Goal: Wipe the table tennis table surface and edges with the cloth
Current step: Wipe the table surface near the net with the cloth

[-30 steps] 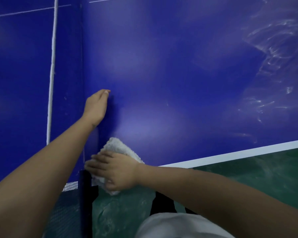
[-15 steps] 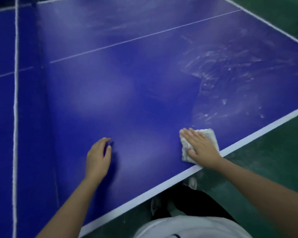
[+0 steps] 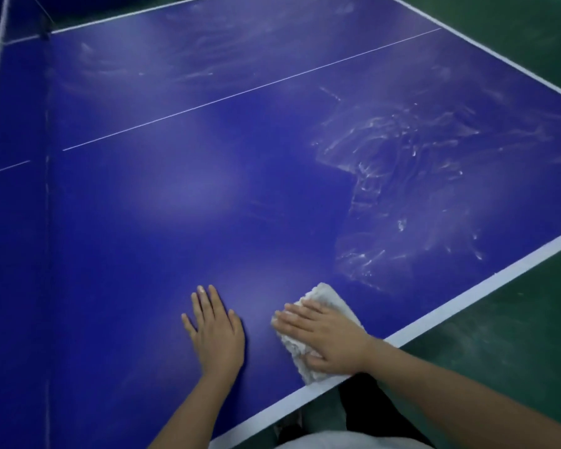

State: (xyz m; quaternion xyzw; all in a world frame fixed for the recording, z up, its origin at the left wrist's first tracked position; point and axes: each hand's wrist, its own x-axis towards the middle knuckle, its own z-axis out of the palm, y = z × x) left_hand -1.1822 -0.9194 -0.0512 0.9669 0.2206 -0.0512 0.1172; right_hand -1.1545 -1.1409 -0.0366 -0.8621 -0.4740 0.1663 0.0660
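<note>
While right hand presses cloth flat, lower centre by white edge line, left hand rests flat, fingers straight. Mid-wipe; next probably smears at right.

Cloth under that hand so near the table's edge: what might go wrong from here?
The cloth lies only pressed under the flat right hand, beside the white edge line; a stroke outward might drop it. The left hand rests flat on the table and may leave prints. The streaks to the right might just get smeared about.
</note>
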